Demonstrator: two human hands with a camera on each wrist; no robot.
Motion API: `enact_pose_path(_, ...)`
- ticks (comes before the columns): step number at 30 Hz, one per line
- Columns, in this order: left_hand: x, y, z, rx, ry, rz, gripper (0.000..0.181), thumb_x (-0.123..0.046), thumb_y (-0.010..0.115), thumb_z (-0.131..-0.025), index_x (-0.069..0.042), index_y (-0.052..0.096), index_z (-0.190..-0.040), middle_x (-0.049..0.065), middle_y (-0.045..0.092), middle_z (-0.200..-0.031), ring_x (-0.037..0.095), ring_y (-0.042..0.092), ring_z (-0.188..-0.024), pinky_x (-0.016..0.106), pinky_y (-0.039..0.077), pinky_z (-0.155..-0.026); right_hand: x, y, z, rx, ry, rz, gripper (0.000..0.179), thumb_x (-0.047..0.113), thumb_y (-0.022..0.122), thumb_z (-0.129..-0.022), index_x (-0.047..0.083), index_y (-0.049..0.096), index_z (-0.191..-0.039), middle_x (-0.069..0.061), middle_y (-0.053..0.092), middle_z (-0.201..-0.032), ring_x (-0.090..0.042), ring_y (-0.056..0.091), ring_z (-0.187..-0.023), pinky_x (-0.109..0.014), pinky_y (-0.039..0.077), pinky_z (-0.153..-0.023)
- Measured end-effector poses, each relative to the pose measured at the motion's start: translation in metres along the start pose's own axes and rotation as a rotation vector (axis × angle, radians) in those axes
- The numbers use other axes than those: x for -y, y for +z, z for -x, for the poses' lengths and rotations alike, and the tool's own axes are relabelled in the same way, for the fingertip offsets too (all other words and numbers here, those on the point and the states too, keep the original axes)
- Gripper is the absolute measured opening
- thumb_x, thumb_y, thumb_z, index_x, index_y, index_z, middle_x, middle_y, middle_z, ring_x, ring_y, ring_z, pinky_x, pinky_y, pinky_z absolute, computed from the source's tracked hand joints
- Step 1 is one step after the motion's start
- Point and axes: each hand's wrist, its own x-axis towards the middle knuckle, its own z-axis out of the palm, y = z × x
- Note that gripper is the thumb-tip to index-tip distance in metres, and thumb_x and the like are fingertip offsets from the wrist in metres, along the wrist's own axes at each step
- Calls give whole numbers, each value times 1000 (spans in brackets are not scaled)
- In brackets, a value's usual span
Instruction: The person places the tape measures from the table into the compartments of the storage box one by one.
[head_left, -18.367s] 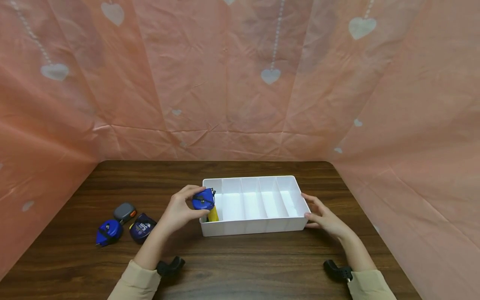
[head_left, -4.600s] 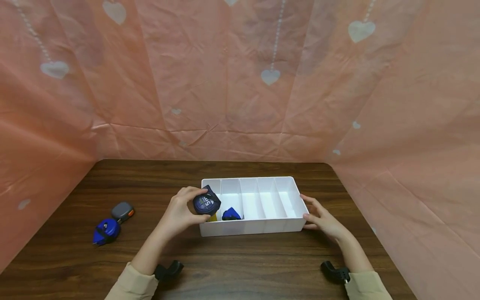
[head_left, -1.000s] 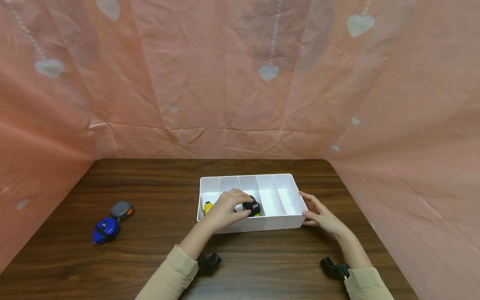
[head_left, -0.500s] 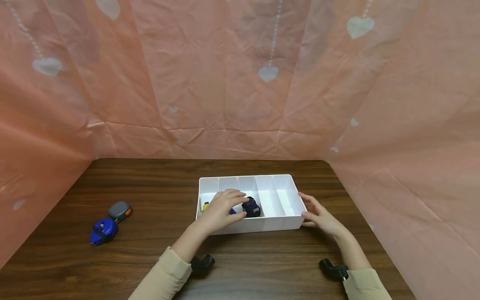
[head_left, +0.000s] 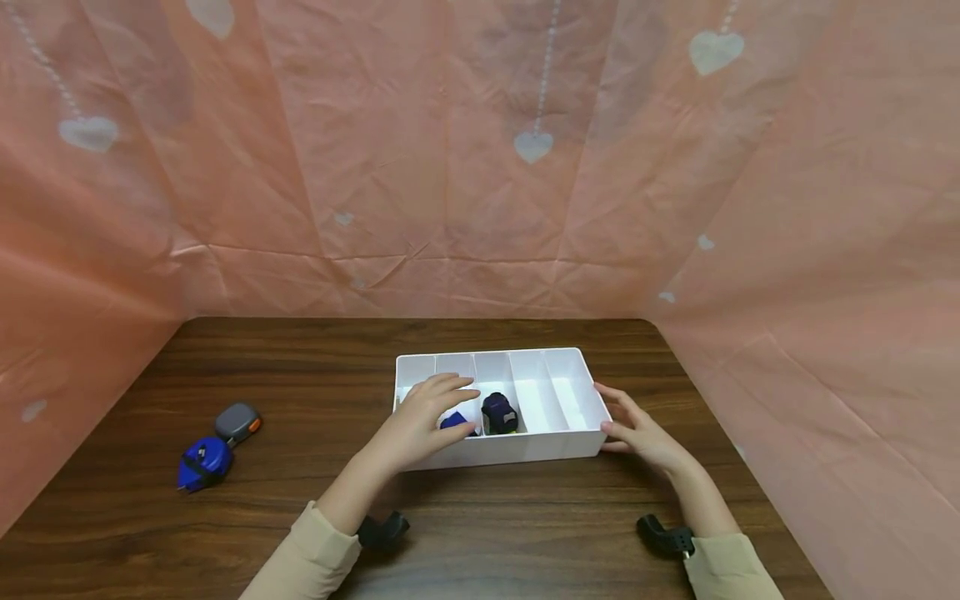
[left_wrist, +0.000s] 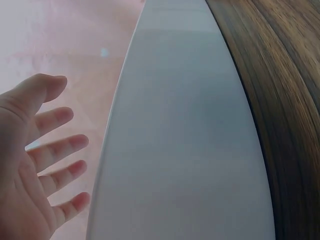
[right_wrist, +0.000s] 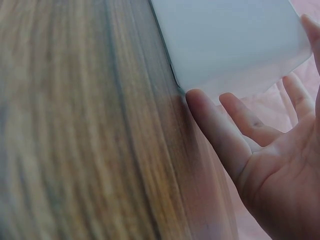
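Note:
My left hand (head_left: 412, 421), fingers spread and holding nothing, is above the near left part of a white divided box (head_left: 510, 450). A blue tape measure (head_left: 456, 422) lies in the second compartment from the left, partly behind that hand. In the third compartment sits a dark navy tape measure (head_left: 498, 414). The leftmost compartment is mostly hidden by the hand, and the yellow thing in it cannot be seen. My right hand (head_left: 645, 433) touches the right end of the box with extended fingers. The left wrist view shows the left fingers apart from the box wall (left_wrist: 175, 125).
On the left of the wooden table (head_left: 510, 533) lie a blue teardrop-shaped tape measure (head_left: 205, 463) with a black strap and a small grey tape measure (head_left: 237, 422) with an orange button. Pink curtains (head_left: 450, 183) stand behind and at both sides.
The left hand took the strapped blue tape measure, then the navy one, from over the left compartment to the box's second and third compartments. It has released the navy one and drawn back left.

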Motion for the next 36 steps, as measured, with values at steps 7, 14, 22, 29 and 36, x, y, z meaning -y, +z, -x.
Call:
enact_pose_path(7, 3, -9, 10, 2, -54, -33, 46, -28, 73, -86, -10, 63, -127, 11, 51, -138, 34, 36, -133, 59, 27, -103, 2, 1, 0, -4, 9, 1, 63, 11, 52, -99, 7, 16, -151, -38, 24, -141, -30, 52, -112, -47, 50, -84)
enact_pose_path(14, 6, -18, 18, -2, -89, -77, 48, -32, 71, -87, -14, 61, -130, 10, 49, -141, 34, 32, -135, 62, 24, -103, 2, 1, -1, -2, 5, -1, 64, 12, 52, -99, 7, 16, -152, -39, 24, -140, -32, 51, -113, -48, 50, -84)
enact_pose_path(22, 9, -29, 28, 0, -129, -115, 50, -32, 71, -86, -14, 60, -132, 10, 46, -143, 33, 27, -139, 59, 18, -106, 1, 0, -1, -2, 2, 1, 64, 12, 52, -99, 7, 16, -151, -39, 24, -140, -31, 52, -113, -46, 51, -83)
enact_pose_path(29, 15, -36, 37, -9, -163, -153, 52, -33, 73, -85, -14, 60, -132, 9, 45, -144, 35, 25, -139, 60, 13, -107, 1, 0, 0, -2, 3, 3, 64, 11, 52, -100, 7, 15, -152, -39, 24, -140, -30, 52, -113, -45, 51, -83)
enact_pose_path(36, 22, -41, 49, -22, -190, -126, 54, -32, 74, -85, -13, 59, -133, 12, 44, -144, 36, 24, -138, 63, 7, -105, 2, 1, -1, -1, 7, -6, 63, 10, 52, -99, 7, 15, -151, -38, 23, -141, -31, 51, -113, -46, 51, -84)
